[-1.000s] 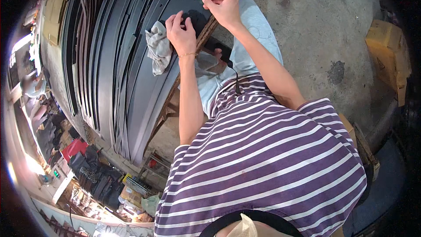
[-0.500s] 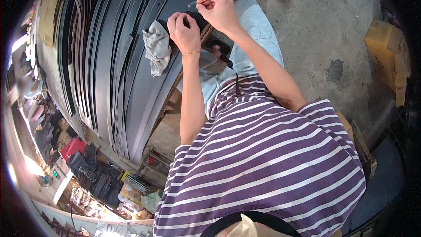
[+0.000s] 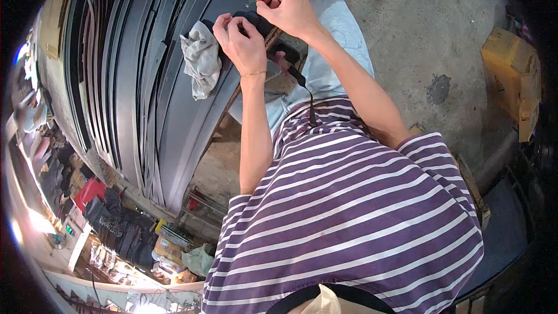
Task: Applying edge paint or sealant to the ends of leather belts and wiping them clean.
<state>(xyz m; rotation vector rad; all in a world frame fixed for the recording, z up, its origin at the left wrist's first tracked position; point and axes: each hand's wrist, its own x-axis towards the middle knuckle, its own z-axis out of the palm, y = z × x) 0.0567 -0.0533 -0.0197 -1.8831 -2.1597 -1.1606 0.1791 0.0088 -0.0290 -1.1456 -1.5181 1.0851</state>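
My left hand [image 3: 241, 43], with a thin bracelet at its wrist, is closed, fingertips curled toward the thumb. Whatever it may hold is hidden. Just beyond it and to the right, my right hand [image 3: 286, 13] makes a pinch; a small thin thing seems to stick out at its fingertips, too small to name. Between and under both hands lies a dark, lumpy object [image 3: 264, 25] at the table's edge, partly covered by them. Beside my left hand a crumpled grey cloth [image 3: 200, 64] rests on dark sheet material [image 3: 192, 128].
Long dark strips [image 3: 154, 52] lie in overlapping rows on the table at left. A black cord [image 3: 311, 104] hangs at my waist. Cardboard boxes [image 3: 508, 75] stand on the concrete floor [image 3: 407, 35] at right. Piled materials, including a red cloth [image 3: 90, 192], fill the lower left.
Both hands have shifted slightly up and left in the view, still closed and close together. The table and cloth have also slid a little left as the view moved.
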